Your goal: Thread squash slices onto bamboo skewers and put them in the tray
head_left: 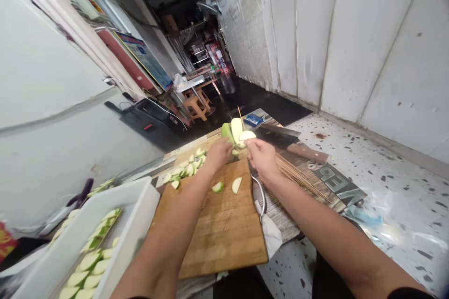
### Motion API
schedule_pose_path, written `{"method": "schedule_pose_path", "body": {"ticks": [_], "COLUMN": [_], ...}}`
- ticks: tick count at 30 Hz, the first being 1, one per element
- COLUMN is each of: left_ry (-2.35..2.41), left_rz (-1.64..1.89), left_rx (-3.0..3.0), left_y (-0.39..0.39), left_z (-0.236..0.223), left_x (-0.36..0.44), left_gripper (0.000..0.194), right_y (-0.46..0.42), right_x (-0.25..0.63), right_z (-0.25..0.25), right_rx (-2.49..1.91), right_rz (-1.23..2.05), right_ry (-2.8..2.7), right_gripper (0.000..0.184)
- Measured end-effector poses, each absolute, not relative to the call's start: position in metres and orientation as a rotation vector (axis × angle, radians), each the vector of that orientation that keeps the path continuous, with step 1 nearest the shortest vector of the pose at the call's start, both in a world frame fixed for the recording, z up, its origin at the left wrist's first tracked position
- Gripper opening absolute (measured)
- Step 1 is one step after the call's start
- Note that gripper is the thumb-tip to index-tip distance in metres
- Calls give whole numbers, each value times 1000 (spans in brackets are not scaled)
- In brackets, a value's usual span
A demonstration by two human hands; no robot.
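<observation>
Above the far end of a wooden cutting board (224, 224), my right hand (261, 155) pinches a half-round vegetable slice (247, 135) with pale flesh. My left hand (220, 153) is close beside it, fingers curled; what they hold is hidden. Larger green-skinned vegetable pieces (236, 128) stand just behind both hands. A thin stick (240, 113) rises there, and I cannot tell whether it pierces a slice. Two loose slices, one of them a pale wedge (236, 185), lie on the board. More cut pieces (189, 168) are heaped to the left of my left hand.
At the left, a white plastic tray (138, 201) contains rows of slices (93, 261), some on sticks. Right of the board lie bamboo skewers (301, 175) and a wooden-handled knife (308, 152). A blue packet (253, 119) is farther back. Plastic stools (195, 108) stand beyond the table.
</observation>
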State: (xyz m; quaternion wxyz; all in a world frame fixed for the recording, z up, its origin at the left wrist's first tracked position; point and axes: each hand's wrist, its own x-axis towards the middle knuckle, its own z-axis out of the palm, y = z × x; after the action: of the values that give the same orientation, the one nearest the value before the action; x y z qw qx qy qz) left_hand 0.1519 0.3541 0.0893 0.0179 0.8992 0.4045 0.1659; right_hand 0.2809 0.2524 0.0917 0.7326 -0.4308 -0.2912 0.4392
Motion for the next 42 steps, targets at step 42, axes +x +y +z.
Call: {"method": "schedule_pose_path", "body": {"ticks": [42], "left_ry": [777], "left_rz": [1360], "left_rx": [242], "left_y": [306], "left_z": [70], "left_x": [29], "left_gripper": [4], "right_y": [218], "right_x": [221], "right_z": [52], "right_rx": [-1185], "right_rz": [1027], "right_ry": [-1698], "right_gripper": [28]}}
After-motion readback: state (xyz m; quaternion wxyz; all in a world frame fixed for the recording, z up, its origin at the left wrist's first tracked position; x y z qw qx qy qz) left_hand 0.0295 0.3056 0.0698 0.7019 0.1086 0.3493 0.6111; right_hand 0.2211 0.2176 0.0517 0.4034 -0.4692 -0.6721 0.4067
